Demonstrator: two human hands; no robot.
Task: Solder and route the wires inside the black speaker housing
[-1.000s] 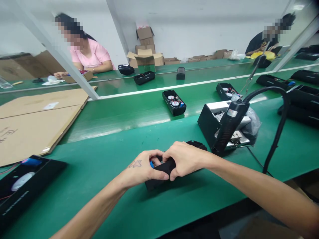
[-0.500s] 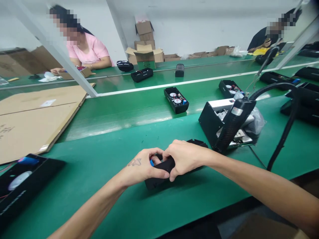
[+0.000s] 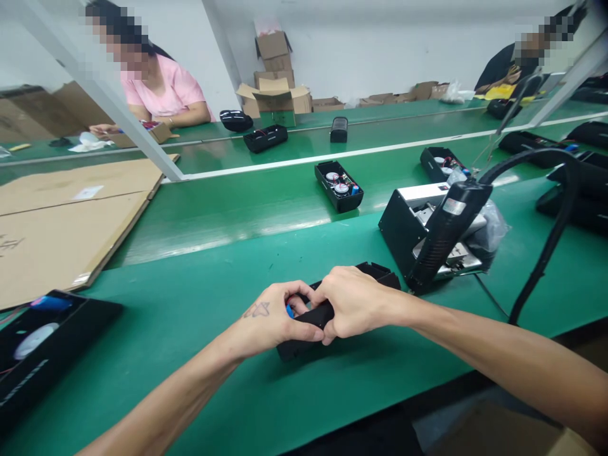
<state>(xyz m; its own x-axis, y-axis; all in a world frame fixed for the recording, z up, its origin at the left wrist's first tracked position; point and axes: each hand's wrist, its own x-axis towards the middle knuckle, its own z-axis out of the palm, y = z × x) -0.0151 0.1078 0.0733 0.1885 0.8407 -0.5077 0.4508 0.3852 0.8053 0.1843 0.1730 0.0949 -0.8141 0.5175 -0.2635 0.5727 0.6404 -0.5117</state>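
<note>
A black speaker housing (image 3: 300, 349) lies on the green bench in front of me, largely covered by my hands. My left hand (image 3: 270, 316) is closed on its near-left part, thumb along the outer wall and fingers reaching inside, where a bit of blue shows. Close against it, my right hand (image 3: 354, 301) pinches the same wall, its thumb tip near the left thumb. What the fingertips do inside the housing is hidden. To the right of the hands hangs a black cylindrical power tool (image 3: 444, 231), probably an electric screwdriver, in front of a black metal box (image 3: 396, 228) with a white top.
Another open speaker housing (image 3: 61, 354) lies at the left edge. Flat cardboard (image 3: 71, 221) covers the bench behind it. An open housing with two round speakers (image 3: 338, 187) sits on the green conveyor (image 3: 228, 206). Two co-workers sit across; a thick black cable (image 3: 546, 266) arches at right.
Both hands keep nearly the same grip on the housing. The view has shifted slightly, and the right forearm sits a little lower.
</note>
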